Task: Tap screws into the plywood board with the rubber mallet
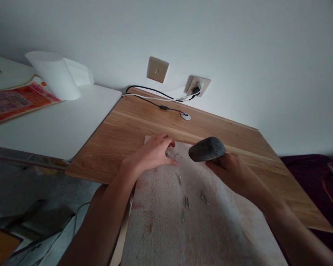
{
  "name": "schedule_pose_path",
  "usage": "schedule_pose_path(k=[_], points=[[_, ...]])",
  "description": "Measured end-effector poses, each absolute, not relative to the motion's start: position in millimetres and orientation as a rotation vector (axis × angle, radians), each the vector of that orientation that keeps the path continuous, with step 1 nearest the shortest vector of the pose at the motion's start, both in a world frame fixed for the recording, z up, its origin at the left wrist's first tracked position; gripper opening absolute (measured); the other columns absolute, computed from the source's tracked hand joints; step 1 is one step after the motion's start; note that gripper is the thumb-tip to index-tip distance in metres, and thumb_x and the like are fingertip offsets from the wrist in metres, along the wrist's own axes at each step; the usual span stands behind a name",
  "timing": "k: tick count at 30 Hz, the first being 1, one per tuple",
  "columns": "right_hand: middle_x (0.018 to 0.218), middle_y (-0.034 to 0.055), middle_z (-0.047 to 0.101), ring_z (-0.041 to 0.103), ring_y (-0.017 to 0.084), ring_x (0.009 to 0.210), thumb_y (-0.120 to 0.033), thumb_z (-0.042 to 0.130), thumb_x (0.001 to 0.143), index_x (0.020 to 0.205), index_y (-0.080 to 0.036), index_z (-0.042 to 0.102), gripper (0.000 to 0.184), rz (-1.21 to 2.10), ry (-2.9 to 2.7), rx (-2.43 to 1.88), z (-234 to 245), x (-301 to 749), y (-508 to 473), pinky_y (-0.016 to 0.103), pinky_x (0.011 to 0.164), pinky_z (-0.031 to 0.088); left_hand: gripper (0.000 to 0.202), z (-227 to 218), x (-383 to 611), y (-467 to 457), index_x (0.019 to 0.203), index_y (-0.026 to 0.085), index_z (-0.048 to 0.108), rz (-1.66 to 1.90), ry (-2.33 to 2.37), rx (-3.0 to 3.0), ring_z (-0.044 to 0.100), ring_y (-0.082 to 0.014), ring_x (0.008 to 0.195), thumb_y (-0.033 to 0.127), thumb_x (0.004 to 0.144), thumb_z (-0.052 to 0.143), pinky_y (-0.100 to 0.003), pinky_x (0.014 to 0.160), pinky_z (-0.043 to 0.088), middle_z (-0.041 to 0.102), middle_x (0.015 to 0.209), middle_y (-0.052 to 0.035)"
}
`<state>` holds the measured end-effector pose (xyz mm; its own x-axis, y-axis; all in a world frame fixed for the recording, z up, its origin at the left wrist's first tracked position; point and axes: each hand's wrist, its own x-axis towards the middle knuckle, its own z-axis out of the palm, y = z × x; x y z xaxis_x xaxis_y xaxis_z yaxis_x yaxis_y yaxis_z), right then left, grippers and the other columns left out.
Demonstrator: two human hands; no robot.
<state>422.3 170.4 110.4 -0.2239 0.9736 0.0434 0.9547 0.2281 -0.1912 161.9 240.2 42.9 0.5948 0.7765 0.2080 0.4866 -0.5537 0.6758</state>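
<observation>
My right hand [230, 168] is wrapped around the handle of a mallet with a dark cylindrical head [207, 149], raised over the far part of a pale wooden board [158, 214]. Across from it, my left hand [157, 151] rests at the board's far left, thumb and fingers curved and apart. A small nail [168, 153] shows in the gap between them, not visibly pinched. Several loose nails lie nearer to me on the board, among them one nail [180, 179] and a pair of nails [187, 202]. Most of the mallet's handle is hidden by my right hand.
Under the board is a brown wooden tabletop [108, 142]. Cables [152, 98] run along its back edge to a wall socket [201, 87]. On the left, a white table [72, 125] carries a white roll [55, 77] and a red-orange packet [19, 99]. Dark purple fabric [308, 177] lies at right.
</observation>
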Motion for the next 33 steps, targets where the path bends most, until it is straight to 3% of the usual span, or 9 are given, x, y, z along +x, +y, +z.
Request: schedule_pose_path(k=[6,11,15,21,27,33], points=[[0.063,0.0069,0.065,0.062,0.022,0.059,-0.034,0.047,0.089,0.061,-0.027,0.05,0.029,0.184,-2.243,-1.902,99.2,462.9,155.0,0.033,0.056,0.039,0.031,69.3,155.9,226.8,0.1,0.02,0.064,0.905,0.878,2.292,0.063,-0.0229,0.109,0.028,0.084,0.089,-0.037,0.097,0.048,0.067,0.109,-0.0027],[0.075,0.0103,0.073,0.07,0.028,0.073,-0.04,0.05,0.089,0.064,-0.025,0.06,0.031,0.273,-2.128,-1.996,75.0,476.4,145.9,0.036,0.064,0.047,0.019,78.9,162.4,209.0,0.092,0.019,0.073,0.623,0.652,2.389,0.066,-0.0218,0.101,0.021,0.083,0.089,-0.033,0.088,0.048,0.07,0.1,-0.0025],[0.071,0.0088,0.071,0.069,0.027,0.072,-0.044,0.05,0.091,0.063,-0.026,0.058,0.035,0.293,-2.077,-2.003,64.3,479.2,142.9,0.036,0.065,0.046,0.025,69.3,172.1,205.6,0.101,0.018,0.08,0.452,0.643,2.475,0.067,-0.0253,0.103,0.018,0.079,0.093,-0.037,0.089,0.049,0.074,0.099,-0.0053],[0.063,0.0074,0.068,0.067,0.025,0.065,-0.043,0.05,0.091,0.059,-0.028,0.05,0.035,0.273,-2.048,-2.031,64.1,477.1,140.3,0.035,0.062,0.042,0.011,67.3,175.3,208.4,0.083,0.019,0.081,0.465,0.626,2.46,0.066,-0.0215,0.095,0.011,0.083,0.087,-0.033,0.086,0.049,0.072,0.087,-0.003],[0.067,0.0098,0.07,0.07,0.027,0.072,-0.042,0.05,0.089,0.062,-0.027,0.054,0.031,0.248,-2.037,-2.039,62.1,477.1,138.2,0.036,0.065,0.041,0.018,68.4,176.6,208.7,0.095,0.019,0.082,0.475,0.626,2.444,0.064,-0.0226,0.099,0.015,0.08,0.091,-0.034,0.085,0.048,0.071,0.095,-0.004],[0.06,0.0077,0.065,0.063,0.024,0.061,-0.042,0.049,0.089,0.057,-0.028,0.048,0.034,0.252,-2.046,-2.031,64.1,476.7,138.4,0.036,0.062,0.038,0.014,69.8,180.4,206.9,0.082,0.02,0.081,0.486,0.586,2.49,0.064,-0.0197,0.093,0.007,0.085,0.084,-0.034,0.09,0.047,0.071,0.089,-0.0017]])
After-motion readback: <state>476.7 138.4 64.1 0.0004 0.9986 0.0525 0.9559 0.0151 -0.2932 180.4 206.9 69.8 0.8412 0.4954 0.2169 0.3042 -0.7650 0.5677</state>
